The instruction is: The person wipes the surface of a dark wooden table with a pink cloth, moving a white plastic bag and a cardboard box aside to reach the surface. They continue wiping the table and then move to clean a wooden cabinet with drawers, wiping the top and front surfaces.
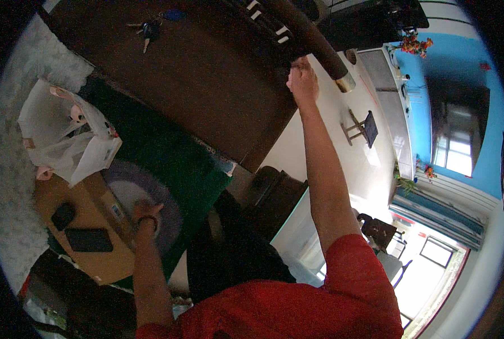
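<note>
My left hand (pixel 147 214), with a dark band at the wrist, is over a round grey-purple object (pixel 171 212), beside the edge of a cardboard box (pixel 97 262). The hand is dim, and I cannot tell whether it grips anything. My right hand (pixel 306 82) is stretched far forward with curled fingers, by the far right corner of a dark brown flat surface (pixel 201 76). What those fingers hold, if anything, is hidden. On the box lie a black smartphone (pixel 89 240) and a small black rounded object (pixel 63 216). Next to the box sits a white plastic bag (pixel 65 131), its mouth gaping.
A key bunch (pixel 150 30) with a blue tag lies on the brown surface. Beyond my right hand runs a dark cylindrical bar (pixel 319 46) with a metallic end. Dark green cloth (pixel 150 131) spreads below. A small folding stool (pixel 364 129) stands on the pale floor.
</note>
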The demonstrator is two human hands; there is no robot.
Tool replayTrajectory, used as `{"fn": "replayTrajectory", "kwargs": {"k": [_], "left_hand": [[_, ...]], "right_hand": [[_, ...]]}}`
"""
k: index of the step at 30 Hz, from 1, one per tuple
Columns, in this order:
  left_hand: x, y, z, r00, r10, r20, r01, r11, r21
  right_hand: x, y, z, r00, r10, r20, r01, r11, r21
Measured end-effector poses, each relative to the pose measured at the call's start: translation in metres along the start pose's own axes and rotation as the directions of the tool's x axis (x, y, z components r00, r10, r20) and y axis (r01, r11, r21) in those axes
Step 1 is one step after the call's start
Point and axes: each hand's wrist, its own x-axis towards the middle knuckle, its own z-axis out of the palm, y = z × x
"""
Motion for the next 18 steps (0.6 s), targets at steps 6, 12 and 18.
{"fn": "replayTrajectory", "kwargs": {"k": [6,12,18], "left_hand": [[-0.036,0.017,-0.032,0.997,0.029,0.065,-0.016,0.979,-0.203],[0.044,-0.024,0.016,0.970,0.142,0.199,-0.116,0.984,-0.135],[0.027,-0.003,0.029,0.989,0.147,0.033,-0.149,0.985,0.089]], "right_hand": [[-0.127,-0.035,-0.001,0.961,-0.277,0.004,0.277,0.961,0.019],[-0.187,-0.035,-0.007,0.751,-0.661,0.019,0.661,0.749,-0.044],[-0.078,-0.027,0.016,0.922,-0.375,-0.099,0.381,0.923,0.054]]}}
